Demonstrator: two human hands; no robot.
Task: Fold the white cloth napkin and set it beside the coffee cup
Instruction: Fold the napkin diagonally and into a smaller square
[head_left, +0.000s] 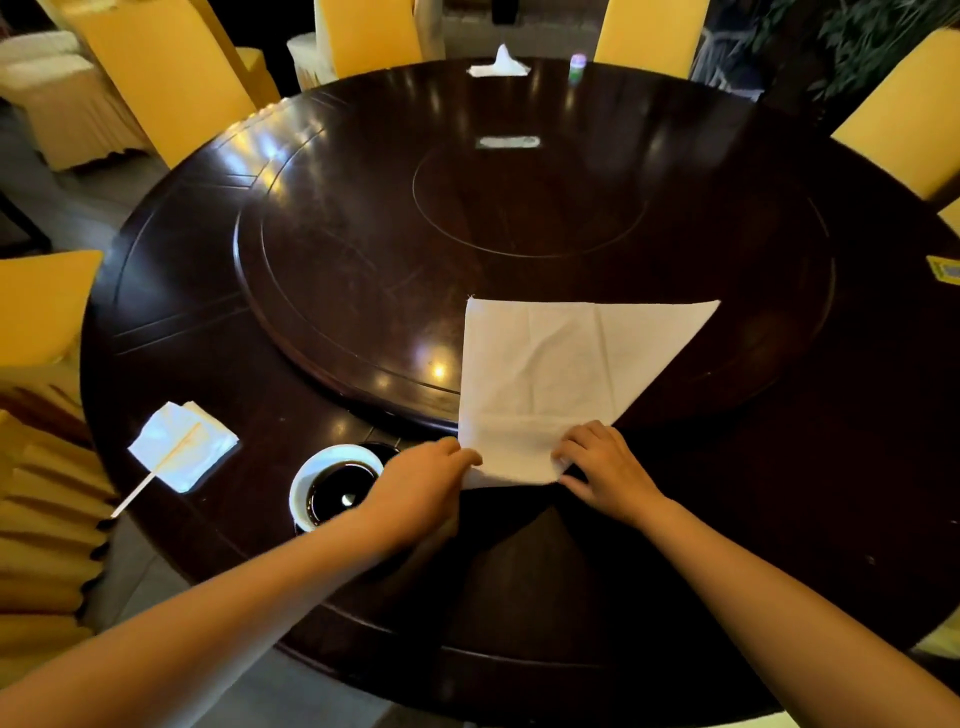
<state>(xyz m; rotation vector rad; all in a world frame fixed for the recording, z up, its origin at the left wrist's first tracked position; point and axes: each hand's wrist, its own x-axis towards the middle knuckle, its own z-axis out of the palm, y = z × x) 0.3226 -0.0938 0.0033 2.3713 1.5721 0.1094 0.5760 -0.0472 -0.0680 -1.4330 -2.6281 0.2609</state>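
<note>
Left hand (423, 486) and right hand (602, 467) pinch near edge of white cloth napkin (545, 374) on dark round desk (260, 218); coffee cup (332, 486) just left.

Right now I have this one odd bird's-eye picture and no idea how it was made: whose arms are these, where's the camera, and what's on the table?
No machine here: a person wears a wide-angle camera on the head, looking down at bare arms. The left hand and right hand pinch the near corner of a white napkin, folded into a triangle on the round table. Left of it stands a cup of dark coffee. Farther left lies a paper tissue with a stick on it.
</note>
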